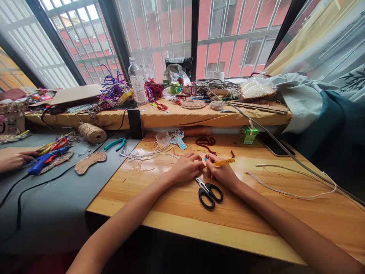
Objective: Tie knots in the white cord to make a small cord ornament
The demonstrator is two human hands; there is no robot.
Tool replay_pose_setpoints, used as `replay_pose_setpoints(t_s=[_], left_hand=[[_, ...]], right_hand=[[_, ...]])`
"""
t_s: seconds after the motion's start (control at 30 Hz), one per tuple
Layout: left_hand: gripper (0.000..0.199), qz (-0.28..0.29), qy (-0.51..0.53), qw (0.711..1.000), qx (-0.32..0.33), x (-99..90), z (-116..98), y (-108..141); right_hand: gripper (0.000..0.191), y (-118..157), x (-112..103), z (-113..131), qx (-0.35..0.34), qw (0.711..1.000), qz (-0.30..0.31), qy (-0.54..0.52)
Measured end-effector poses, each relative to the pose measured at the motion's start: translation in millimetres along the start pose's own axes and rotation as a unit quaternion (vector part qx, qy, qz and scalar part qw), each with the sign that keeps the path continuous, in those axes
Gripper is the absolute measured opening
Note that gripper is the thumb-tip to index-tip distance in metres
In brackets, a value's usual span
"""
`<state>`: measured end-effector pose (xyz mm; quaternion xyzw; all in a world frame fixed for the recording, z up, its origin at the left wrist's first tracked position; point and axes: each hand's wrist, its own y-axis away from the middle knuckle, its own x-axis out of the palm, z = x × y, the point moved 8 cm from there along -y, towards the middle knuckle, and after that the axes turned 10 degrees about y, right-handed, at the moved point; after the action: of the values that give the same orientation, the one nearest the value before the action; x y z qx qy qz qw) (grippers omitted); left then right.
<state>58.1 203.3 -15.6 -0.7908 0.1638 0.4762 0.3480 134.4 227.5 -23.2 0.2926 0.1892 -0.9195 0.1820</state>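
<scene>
Above the wooden table (pixel 168 205), my left hand (pixel 188 167) is closed in a pinch, and what lies between its fingers is too small to name. Close beside it, my right hand (pixel 221 172) is closed around a thin yellow-handled tool (pixel 224 162), whose tip points toward the left fingers. Black-handled scissors (pixel 207 192) lie just below both hands, blades toward them. Dark red yarn (pixel 205 142) curls on the table behind the hands. White cords (pixel 151 153) lie to the left, and another pale cord (pixel 296 195) lies to the right.
Behind are a clear round container (pixel 162 137), a green box (pixel 249 134), a phone (pixel 275 144) and a cluttered ledge (pixel 176 118). On the grey table at left are teal pliers (pixel 115 144), twine (pixel 92 133), a blue glue gun (pixel 42 163) and another person's hand (pixel 17 158).
</scene>
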Motion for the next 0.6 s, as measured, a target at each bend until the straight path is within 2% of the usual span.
replay_pose_setpoints(t_s=[0.13,0.27,0.33,0.43,0.5,0.6], left_hand=[[0.014,-0.006,0.040,0.999,-0.011,-1.1,3,0],[0.018,-0.083,0.141,0.984,-0.072,-15.8,20,0],[0.022,-0.109,0.193,0.969,-0.106,-19.9,28,1],[0.027,-0.105,0.270,0.947,-0.139,-16.5,34,1],[0.026,-0.109,0.323,0.927,-0.158,-12.4,38,2],[0.023,-0.130,0.420,0.881,-0.174,-5.6,47,3]], right_hand=[[0.020,0,0,1,0.000,1.000,0.004,0.005],[0.021,4,-9,3,-0.014,0.999,-0.028,0.024],[0.024,6,-13,8,-0.038,0.996,-0.051,0.061],[0.023,8,-12,14,-0.074,0.992,-0.050,0.092],[0.020,8,-12,14,-0.076,0.994,-0.042,0.070],[0.025,7,-12,11,-0.068,0.997,-0.033,0.000]])
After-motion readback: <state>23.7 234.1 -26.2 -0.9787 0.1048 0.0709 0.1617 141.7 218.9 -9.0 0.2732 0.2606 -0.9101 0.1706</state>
